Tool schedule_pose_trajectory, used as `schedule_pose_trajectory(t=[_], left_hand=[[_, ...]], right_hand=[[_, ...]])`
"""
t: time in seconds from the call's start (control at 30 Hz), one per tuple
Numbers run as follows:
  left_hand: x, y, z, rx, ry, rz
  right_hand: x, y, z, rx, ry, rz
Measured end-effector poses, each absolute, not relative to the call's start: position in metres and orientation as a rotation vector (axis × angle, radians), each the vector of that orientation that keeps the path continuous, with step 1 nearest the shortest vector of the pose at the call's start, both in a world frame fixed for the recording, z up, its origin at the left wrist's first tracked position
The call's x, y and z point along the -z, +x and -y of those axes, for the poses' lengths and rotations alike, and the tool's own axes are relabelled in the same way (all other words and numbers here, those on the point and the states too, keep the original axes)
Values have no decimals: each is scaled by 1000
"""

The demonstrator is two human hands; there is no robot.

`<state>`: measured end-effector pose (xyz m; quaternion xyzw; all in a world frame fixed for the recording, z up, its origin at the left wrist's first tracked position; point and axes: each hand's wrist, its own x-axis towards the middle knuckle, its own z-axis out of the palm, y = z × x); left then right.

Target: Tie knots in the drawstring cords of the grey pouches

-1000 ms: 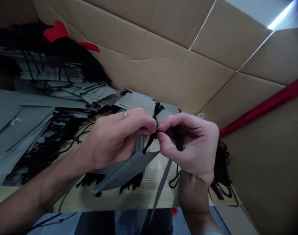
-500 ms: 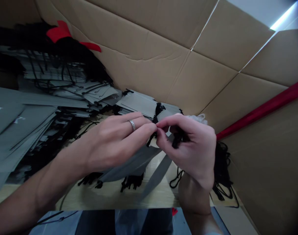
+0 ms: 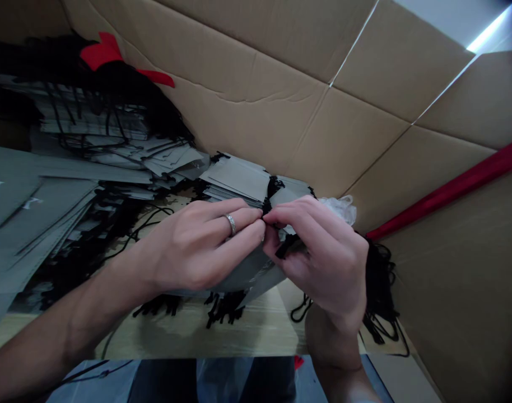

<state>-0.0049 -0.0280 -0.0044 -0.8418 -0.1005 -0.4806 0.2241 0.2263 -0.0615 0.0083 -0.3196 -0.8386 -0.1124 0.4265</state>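
Observation:
My left hand (image 3: 197,246), a ring on one finger, and my right hand (image 3: 319,257) meet fingertip to fingertip above the wooden tabletop (image 3: 189,330). Between them they hold a flat grey paper bag (image 3: 243,277), tilted almost level under my left palm. Both hands are closed in a pinch on a black cord (image 3: 286,246) at the bag's top edge; a short end of it sticks out under my right fingers. The pinch point itself is hidden by my fingertips.
Stacks of flat grey bags (image 3: 92,145) with black cord handles fill the left and back. A smaller stack (image 3: 239,179) lies just behind my hands. Loose black cords (image 3: 380,291) lie at right. Cardboard walls (image 3: 315,101) close in behind and right; a red strip (image 3: 449,184) crosses them.
The grey bag has tipped from hanging slanted to lying nearly flat under my left hand. My right hand has rolled over the cord, and both hands have sunk slightly.

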Motion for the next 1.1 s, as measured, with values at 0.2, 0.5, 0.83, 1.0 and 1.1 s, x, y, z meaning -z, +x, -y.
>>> schedule_pose_trajectory(t=[0.2,0.5,0.83,1.0,1.1], left_hand=[[13,-7,27,1441,-2389,346],[4,-4,33,1694,-2491,381],[5,3,21,1717,-2566,765],[8,-1,-1,1690,-2503,795],[8,-7,-18,1730,-2441,777]], right_hand=[[-12,222,64,154,-811,2019],[-16,226,68,-190,-819,1909],[-11,219,55,-222,-1117,1919],[-7,218,45,-417,-1149,2309],[2,196,61,-510,-1072,2547]])
